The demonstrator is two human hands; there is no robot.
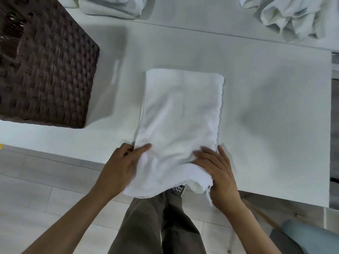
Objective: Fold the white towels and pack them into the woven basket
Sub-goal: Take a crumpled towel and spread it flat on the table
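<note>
- One big white counter (266, 110) fills most of the view, with pale floor tiles (36, 189) showing below its near edge.
- The dark brown woven basket (47, 74) sits on the counter's left side, well apart from the towel being worked on. Can't really see what's in it from this angle.
- The white towel (179, 114) is in the middle of the counter, folded into a long strip running away from the person. Its near end spills over the counter's front edge and is a bit bunched up.
- A crumpled pile of towels (293, 17) is at the far right, up on a higher ledge.
- A neat folded stack of towels (111, 6) is at the far middle, cut off by the top of the frame.
- The left hand (121, 164) is at the towel's near left corner. Its grip is clamped on the edge, thumb on top and fingers curled at the side.
- The right hand (218, 171) lies over the near right corner, fingers spread across the top. The thumb is hidden, so I can't tell if that grip is pinching or only pressing.
- A sneaker toe (178, 188) peeks out under the towel's hanging end.
</note>
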